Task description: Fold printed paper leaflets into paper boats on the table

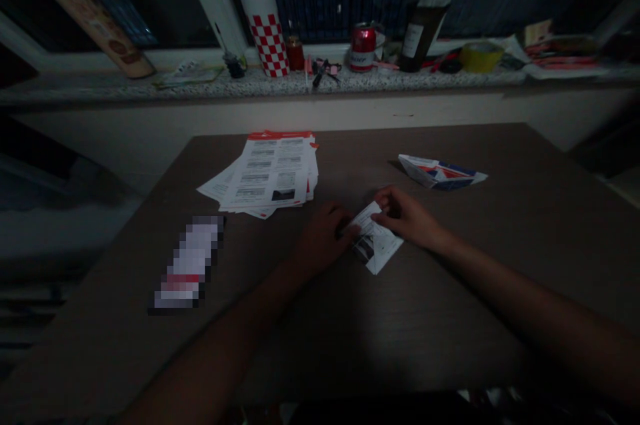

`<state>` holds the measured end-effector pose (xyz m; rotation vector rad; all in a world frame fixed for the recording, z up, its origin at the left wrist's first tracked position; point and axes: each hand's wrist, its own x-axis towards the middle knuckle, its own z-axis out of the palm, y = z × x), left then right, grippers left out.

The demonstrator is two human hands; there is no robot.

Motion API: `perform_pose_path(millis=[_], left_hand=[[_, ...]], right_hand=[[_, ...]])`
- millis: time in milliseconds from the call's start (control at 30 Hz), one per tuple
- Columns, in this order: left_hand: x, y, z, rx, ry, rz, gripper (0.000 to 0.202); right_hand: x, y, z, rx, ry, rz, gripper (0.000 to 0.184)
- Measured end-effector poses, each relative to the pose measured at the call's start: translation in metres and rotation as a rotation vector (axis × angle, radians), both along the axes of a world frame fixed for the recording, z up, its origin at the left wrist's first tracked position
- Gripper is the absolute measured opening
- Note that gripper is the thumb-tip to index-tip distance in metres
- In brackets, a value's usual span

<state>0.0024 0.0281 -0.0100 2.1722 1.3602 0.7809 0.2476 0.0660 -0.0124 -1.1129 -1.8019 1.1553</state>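
Note:
A small folded sheet of printed paper (381,246) lies at the middle of the dark table, between my hands. My left hand (325,238) is at its left edge, the thumb resting on the paper and the fingers curled. With thumb and fingers, my right hand (407,215) pinches the paper's upper right edge. Beyond my right hand sits a folded paper boat (443,174) with blue, red and white print. To the left, a stack of printed sheets (273,175) with an orange-red top edge is fanned out.
A phone (189,265) with a blurred screen lies at the left of the table (310,352). Along the windowsill (210,86) behind stand a checkered white bottle (265,25), a red can (363,47), a dark bottle (420,35) and yellow tape (480,57).

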Motion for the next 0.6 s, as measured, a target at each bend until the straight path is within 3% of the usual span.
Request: perform_pose_path(millis=[100,167,367,600], left_hand=[[0.005,-0.003,0.003,-0.184,-0.192,0.018,0.018],[0.007,-0.005,0.003,-0.225,-0.29,0.041,0.021],[0.008,-0.006,0.006,-0.162,-0.272,0.071,0.02],[0.006,-0.008,0.006,-0.192,-0.313,0.077,0.018]], right_hand=[[0.001,-0.012,0.005,-0.07,0.09,-0.04,0.039],[0.001,-0.02,0.009,-0.089,0.096,-0.057,0.038],[0.0,-0.036,0.02,-0.133,0.05,-0.1,0.03],[-0.003,-0.039,0.018,-0.122,0.068,-0.131,0.028]])
